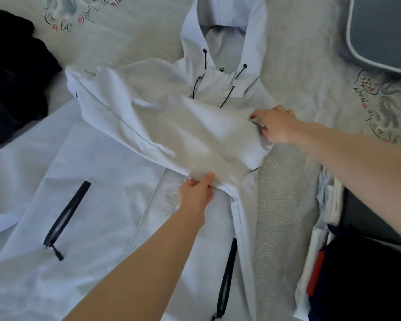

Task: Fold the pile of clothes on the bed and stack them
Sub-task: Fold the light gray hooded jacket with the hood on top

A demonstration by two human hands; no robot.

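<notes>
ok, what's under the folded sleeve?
The sleeve, held by the left hand and right hand, lies across the jacket chest. Cords and pocket zippers show; the chest beneath is covered.

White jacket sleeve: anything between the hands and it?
Nothing visible. The left hand pinches the sleeve at its near edge, the right hand grips its cuff end, and the sleeve lies across the white jacket.

You are looking at one white hooded zip jacket [116, 205] showing two black pocket zips [66, 218] and two black drawcords [235, 85]; one dark garment heap [12, 84] is lying left, and two of your hands [196, 195] are working.
</notes>
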